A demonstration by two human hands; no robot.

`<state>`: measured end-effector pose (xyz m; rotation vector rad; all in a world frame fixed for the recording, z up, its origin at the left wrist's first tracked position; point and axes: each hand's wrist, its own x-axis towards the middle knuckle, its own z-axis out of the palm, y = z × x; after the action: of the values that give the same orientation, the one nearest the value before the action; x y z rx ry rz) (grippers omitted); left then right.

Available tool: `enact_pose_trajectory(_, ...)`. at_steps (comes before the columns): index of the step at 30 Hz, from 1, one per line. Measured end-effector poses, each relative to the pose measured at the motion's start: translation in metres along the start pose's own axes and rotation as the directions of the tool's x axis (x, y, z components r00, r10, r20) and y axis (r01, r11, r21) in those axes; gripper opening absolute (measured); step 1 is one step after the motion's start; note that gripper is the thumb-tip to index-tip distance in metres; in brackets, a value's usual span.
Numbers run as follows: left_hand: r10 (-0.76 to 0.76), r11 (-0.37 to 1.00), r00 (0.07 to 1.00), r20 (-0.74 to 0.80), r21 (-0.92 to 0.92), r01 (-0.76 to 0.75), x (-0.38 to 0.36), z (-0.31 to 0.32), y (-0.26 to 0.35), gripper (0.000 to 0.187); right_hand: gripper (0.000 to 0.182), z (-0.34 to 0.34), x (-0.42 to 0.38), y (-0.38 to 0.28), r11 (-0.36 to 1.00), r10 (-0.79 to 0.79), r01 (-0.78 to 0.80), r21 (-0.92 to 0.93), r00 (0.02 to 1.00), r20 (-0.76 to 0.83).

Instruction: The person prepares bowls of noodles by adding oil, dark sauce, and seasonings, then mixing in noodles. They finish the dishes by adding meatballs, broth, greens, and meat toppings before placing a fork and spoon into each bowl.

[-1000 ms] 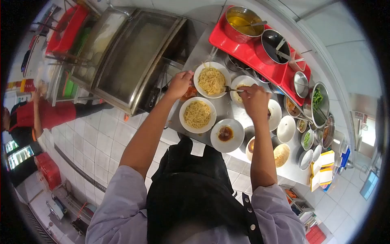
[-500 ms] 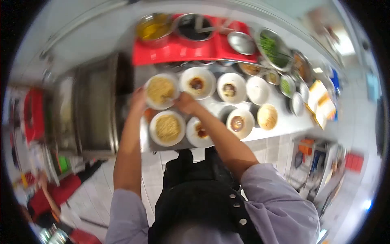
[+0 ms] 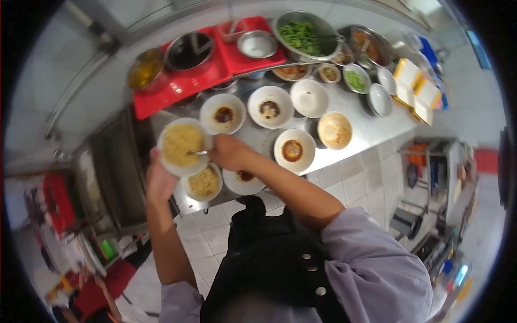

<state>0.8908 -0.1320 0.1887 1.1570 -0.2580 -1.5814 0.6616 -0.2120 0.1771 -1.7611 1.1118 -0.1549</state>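
My left hand [image 3: 157, 180] holds a white bowl of yellow noodles [image 3: 182, 145] lifted off the steel counter [image 3: 355, 132]. My right hand [image 3: 229, 152] grips a metal utensil [image 3: 197, 153] whose tip rests in that bowl's noodles. Just below sits a second bowl of noodles [image 3: 203, 182] on the counter, and beside it a white bowl with dark sauce [image 3: 243, 181], partly hidden by my right wrist.
More white bowls with sauce [image 3: 223, 114] [image 3: 270, 107] [image 3: 293, 151], an empty bowl [image 3: 309, 98] and a bowl of broth [image 3: 334, 130] stand on the counter. Behind is a red tray [image 3: 186, 86] with pots, a bowl of greens [image 3: 304, 35] and small condiment dishes. Another person in red [image 3: 105, 290] stands at lower left.
The view has swung round. The upper noodle bowl has come up off the counter in my left hand, and my right hand has moved from the sauce bowl to this bowl with the utensil.
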Motion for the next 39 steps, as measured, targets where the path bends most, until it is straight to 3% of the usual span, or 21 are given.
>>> enact_pose_trajectory(1,-0.017,0.999,0.995,0.094,-0.042,0.021,-0.01,0.009,-0.002,0.045,0.036,-0.009,-0.015,0.004,1.0,-0.017,0.017,0.002,1.0,0.008)
enact_pose_trajectory(3,0.062,0.998,0.998,0.022,-0.018,-0.062,-0.02,0.029,-0.022,0.049,0.029,-0.031,-0.053,0.012,0.985,-0.098,0.101,0.138,0.995,-0.03)
enact_pose_trajectory(6,0.051,0.999,0.995,-0.084,0.018,-0.049,-0.036,0.101,-0.049,0.049,0.024,-0.075,-0.11,0.03,0.99,-0.101,0.102,0.102,0.995,-0.018)
enact_pose_trajectory(8,0.05,0.998,0.996,-0.072,0.043,-0.047,-0.037,0.136,-0.077,0.048,0.022,-0.112,-0.154,0.042,0.962,-0.139,0.108,-0.249,0.984,-0.111)
enact_pose_trajectory(9,0.054,0.998,0.996,-0.065,0.039,-0.052,-0.039,0.16,-0.088,0.048,0.022,-0.129,-0.176,0.049,0.961,-0.142,0.108,-0.256,0.983,-0.115)
enact_pose_trajectory(11,0.015,0.995,1.0,0.003,0.097,-0.015,-0.043,0.214,-0.114,0.048,0.019,-0.163,-0.223,0.068,0.848,-0.284,0.146,-0.51,0.937,-0.203)
enact_pose_trajectory(16,-0.06,0.994,0.975,0.213,0.103,0.038,-0.019,0.326,-0.185,0.049,0.025,-0.261,-0.321,0.116,0.686,-0.524,0.235,-0.689,0.816,-0.244)
enact_pose_trajectory(21,-0.192,0.977,0.888,0.418,0.163,0.134,0.01,0.423,-0.223,0.053,0.022,-0.373,-0.395,0.164,0.68,-0.521,0.078,-0.729,0.75,-0.407)
enact_pose_trajectory(22,-0.192,0.977,0.865,0.463,0.173,0.124,0.015,0.444,-0.227,0.053,0.02,-0.386,-0.404,0.177,0.777,-0.468,0.076,-0.624,0.733,-0.494)
enact_pose_trajectory(23,-0.253,0.957,0.866,0.431,0.244,0.158,0.014,0.461,-0.227,0.055,0.019,-0.394,-0.414,0.188,0.863,-0.404,0.092,-0.498,0.717,-0.569)
enact_pose_trajectory(24,-0.306,0.931,0.87,0.387,0.311,0.189,0.016,0.474,-0.226,0.056,0.018,-0.397,-0.422,0.197,0.869,-0.393,0.087,-0.486,0.718,-0.574)
enact_pose_trajectory(25,-0.302,0.931,0.864,0.404,0.319,0.177,0.024,0.485,-0.23,0.056,0.018,-0.399,-0.431,0.202,0.866,-0.398,0.079,-0.493,0.705,-0.587)
enact_pose_trajectory(27,-0.313,0.917,0.854,0.415,0.365,0.158,0.036,0.497,-0.24,0.058,0.021,-0.394,-0.448,0.212,0.754,-0.558,0.125,-0.645,0.641,-0.527)
enact_pose_trajectory(29,-0.33,0.909,0.853,0.404,0.38,0.172,0.035,0.517,-0.244,0.057,0.022,-0.386,-0.459,0.229,0.759,-0.567,0.131,-0.638,0.615,-0.548)
enact_pose_trajectory(31,-0.341,0.901,0.831,0.439,0.405,0.156,0.045,0.53,-0.247,0.055,0.018,-0.377,-0.46,0.249,0.884,-0.366,0.002,-0.467,0.624,-0.69)
enact_pose_trajectory(32,-0.358,0.899,0.807,0.469,0.405,0.164,0.051,0.535,-0.248,0.052,0.018,-0.371,-0.458,0.251,0.885,-0.364,-0.002,-0.466,0.621,-0.694)
enact_pose_trajectory(33,-0.358,0.9,0.804,0.475,0.404,0.162,0.055,0.539,-0.249,0.052,0.016,-0.368,-0.457,0.254,0.989,-0.142,0.101,-0.105,0.503,-0.853)
enact_pose_trajectory(34,-0.359,0.899,0.806,0.471,0.407,0.162,0.057,0.545,-0.251,0.052,0.016,-0.367,-0.455,0.258,0.936,0.137,0.244,0.253,0.409,-0.902)
enact_pose_trajectory(35,-0.364,0.895,0.809,0.461,0.414,0.167,0.057,0.551,-0.252,0.051,0.016,-0.368,-0.453,0.267,0.937,0.143,0.238,0.257,0.409,-0.901)
enact_pose_trajectory(37,-0.376,0.885,0.806,0.458,0.435,0.166,0.07,0.556,-0.259,0.053,0.024,-0.37,-0.447,0.298,0.816,0.439,0.215,0.536,0.372,-0.818)
enact_pose_trajectory(39,-0.409,0.87,0.767,0.495,0.465,0.164,0.087,0.551,-0.268,0.056,0.027,-0.368,-0.435,0.326,0.755,0.516,0.205,0.623,0.402,-0.757)
